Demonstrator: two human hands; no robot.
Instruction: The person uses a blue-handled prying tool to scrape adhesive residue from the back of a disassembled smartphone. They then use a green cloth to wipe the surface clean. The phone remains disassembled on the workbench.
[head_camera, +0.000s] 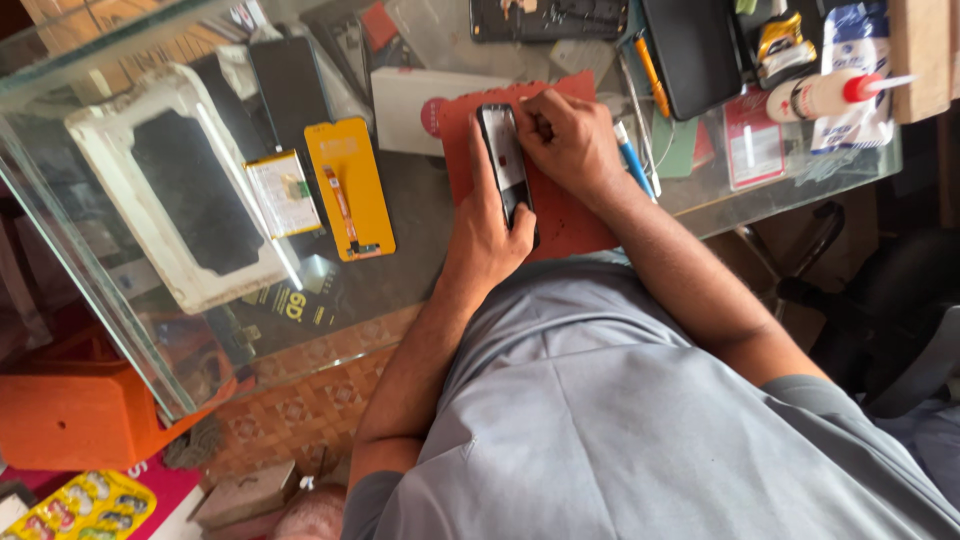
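we see a big glass table (420, 250) with a red mat (570, 215) on it. a white frame (120, 150) and a yellow part (348, 185) lie well to the side. the phone (503, 160) lies on the mat. our left hand (485, 240) wraps around its lower end and holds it. our right hand (570, 140) is curled, fingers touching its top edge.

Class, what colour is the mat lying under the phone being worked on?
Red mat, seen in the head view.
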